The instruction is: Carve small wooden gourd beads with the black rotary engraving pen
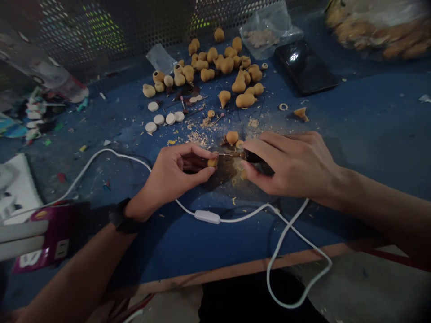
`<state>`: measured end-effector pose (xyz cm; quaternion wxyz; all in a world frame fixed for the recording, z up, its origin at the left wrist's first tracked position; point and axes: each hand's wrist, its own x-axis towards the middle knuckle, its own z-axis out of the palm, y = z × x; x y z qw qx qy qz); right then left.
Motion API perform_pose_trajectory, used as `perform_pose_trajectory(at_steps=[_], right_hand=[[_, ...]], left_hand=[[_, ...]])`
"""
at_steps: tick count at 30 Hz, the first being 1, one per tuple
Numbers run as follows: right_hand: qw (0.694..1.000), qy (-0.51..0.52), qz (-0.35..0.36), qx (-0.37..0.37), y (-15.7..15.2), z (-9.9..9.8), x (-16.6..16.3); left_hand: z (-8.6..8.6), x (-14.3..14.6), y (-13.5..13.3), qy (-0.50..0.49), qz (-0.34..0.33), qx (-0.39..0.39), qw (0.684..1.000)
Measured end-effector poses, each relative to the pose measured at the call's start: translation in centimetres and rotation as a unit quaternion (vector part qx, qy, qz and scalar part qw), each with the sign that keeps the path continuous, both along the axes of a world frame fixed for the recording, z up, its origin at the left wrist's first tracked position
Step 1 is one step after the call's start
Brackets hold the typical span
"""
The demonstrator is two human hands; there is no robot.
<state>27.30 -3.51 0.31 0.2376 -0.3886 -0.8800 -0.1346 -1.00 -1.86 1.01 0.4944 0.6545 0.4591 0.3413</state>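
Note:
Between the thumb and fingers of my left hand [178, 170] is a small tan gourd piece [212, 162]. My right hand [289, 163] is wrapped round a dark, pen-like rotary tool [252, 156] with a brass-coloured front. The tool's thin metal bit [225, 154] points left and meets the gourd piece, or nearly so; the exact contact is too small to tell. Just beyond the bit lies an orange-tan gourd [232, 137], with small shavings around it. A black band [124, 216] circles my left wrist.
Several small gourds [226, 65] are heaped at the back, with white discs [159, 119] and thin bits to their left. A black phone [305, 67] lies at back right near a plastic bag [269, 31]. A white cable [242, 220] with an inline switch [207, 217] loops over the table's front edge [188, 281].

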Motion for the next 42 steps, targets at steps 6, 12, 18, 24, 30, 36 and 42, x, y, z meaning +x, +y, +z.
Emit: perform_pose_trajectory(at_steps=[6,12,18,24,30,36,42], right_hand=[[0.999,0.007,0.004,-0.039,0.0,0.4,0.1],[0.998,-0.012,0.005,-0.056,-0.1,0.5,0.1],[0.999,-0.022,0.013,-0.04,-0.1,0.5,0.0],[0.999,-0.013,0.025,-0.045,-0.1,0.5,0.1],[0.998,-0.013,0.017,-0.061,0.0,0.7,0.2],[0.998,-0.001,-0.03,-0.053,0.3,1.3,0.6],[0.999,-0.045,-0.001,-0.003,0.3,2.0,0.9]], left_hand=[[-0.1,0.0,0.1,0.016,0.012,-0.005,1.0],[0.3,0.0,0.0,0.032,0.013,-0.013,0.999],[0.4,0.0,0.0,0.026,0.015,-0.032,0.999],[0.5,0.1,0.0,0.019,0.014,-0.04,0.999],[0.3,0.0,0.0,-0.003,0.017,-0.048,0.999],[0.3,-0.5,0.4,-0.058,0.034,-0.067,0.995],[0.7,-0.5,0.5,-0.076,0.048,-0.068,0.994]])
